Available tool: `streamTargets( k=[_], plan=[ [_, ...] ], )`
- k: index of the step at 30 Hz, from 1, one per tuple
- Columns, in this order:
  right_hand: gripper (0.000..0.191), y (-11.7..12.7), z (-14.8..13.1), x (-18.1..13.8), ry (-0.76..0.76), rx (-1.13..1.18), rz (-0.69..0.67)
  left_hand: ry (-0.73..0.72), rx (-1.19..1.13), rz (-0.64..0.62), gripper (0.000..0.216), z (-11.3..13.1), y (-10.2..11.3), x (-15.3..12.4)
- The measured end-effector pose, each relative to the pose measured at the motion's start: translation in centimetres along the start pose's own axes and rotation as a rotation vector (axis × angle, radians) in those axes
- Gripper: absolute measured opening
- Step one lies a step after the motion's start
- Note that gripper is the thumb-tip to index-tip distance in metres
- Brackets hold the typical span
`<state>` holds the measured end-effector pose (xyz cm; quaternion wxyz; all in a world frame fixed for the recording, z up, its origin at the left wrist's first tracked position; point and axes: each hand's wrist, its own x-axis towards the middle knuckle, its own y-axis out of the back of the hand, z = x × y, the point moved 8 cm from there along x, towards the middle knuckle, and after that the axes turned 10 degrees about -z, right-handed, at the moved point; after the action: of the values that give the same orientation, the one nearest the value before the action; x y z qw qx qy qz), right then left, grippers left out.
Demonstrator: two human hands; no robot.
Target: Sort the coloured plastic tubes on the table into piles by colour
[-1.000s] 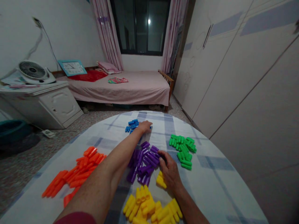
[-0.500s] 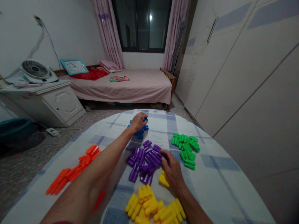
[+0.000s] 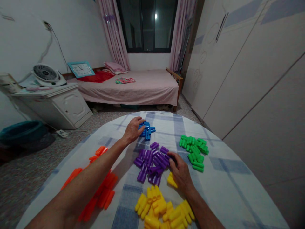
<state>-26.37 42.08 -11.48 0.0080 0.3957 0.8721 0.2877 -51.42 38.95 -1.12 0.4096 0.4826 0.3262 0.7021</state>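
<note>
My left hand (image 3: 132,129) reaches across the round table and curls against the left side of a small heap of blue plastic pegs (image 3: 147,129). My right hand (image 3: 181,171) lies palm down, its fingertips closed on the right edge of the purple peg pile (image 3: 152,162). One loose yellow peg (image 3: 171,180) sits just beside the right hand's thumb. More yellow pegs (image 3: 163,211) lie heaped near me, under my right forearm. Green pegs (image 3: 194,150) lie to the right, and orange pegs (image 3: 97,187) are partly hidden by my left forearm.
The table wears a white cloth with blue checks (image 3: 226,178). Beyond it stand a pink bed (image 3: 140,87), a white cabinet (image 3: 57,106) with a fan (image 3: 46,74), a teal basin (image 3: 20,132) on the floor, and wardrobe doors (image 3: 250,63) at the right.
My left hand slid from the right side of the blue pegs to their left side, and the blue heap shifted rightward. The right hand stayed at the purple pile. The view drifted left.
</note>
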Motion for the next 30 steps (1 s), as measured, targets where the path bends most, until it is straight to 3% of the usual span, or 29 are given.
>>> streamTargets(
  k=[5,8,10,12,15,18,23,26,30],
  plan=[
    [0.032,0.3,0.1,0.3,-0.008,0.024,0.014,-0.037,-0.072,0.001,0.031,3.8,6.4,-2.0],
    [0.035,0.5,0.2,0.4,-0.014,0.059,0.043,-0.011,-0.158,-0.014,0.031,5.3,9.1,-5.6],
    [0.037,0.8,0.3,0.6,-0.016,0.090,0.074,0.051,-0.252,-0.043,0.031,5.7,9.7,-9.2],
    [0.040,1.0,0.2,0.8,-0.013,0.088,0.094,0.144,-0.325,-0.082,0.029,5.6,9.1,-13.3],
    [0.043,1.6,-0.4,1.4,0.002,0.028,0.076,0.256,-0.391,-0.164,0.029,6.1,6.5,-19.0],
    [0.041,2.6,-1.5,1.5,0.025,-0.027,0.055,0.292,-0.457,-0.226,0.030,7.5,3.2,-22.7],
    [0.036,3.4,-2.9,-0.9,0.068,-0.117,-0.023,0.277,-0.389,-0.317,0.046,10.5,-1.6,-23.6],
    [0.036,2.5,-2.5,-3.4,0.071,-0.159,-0.087,0.297,-0.341,-0.347,0.054,11.5,-3.7,-23.1],
    [0.037,0.4,-2.3,-6.2,0.083,-0.191,-0.141,0.255,-0.357,-0.328,0.047,12.8,-4.9,-22.5]
  ],
)
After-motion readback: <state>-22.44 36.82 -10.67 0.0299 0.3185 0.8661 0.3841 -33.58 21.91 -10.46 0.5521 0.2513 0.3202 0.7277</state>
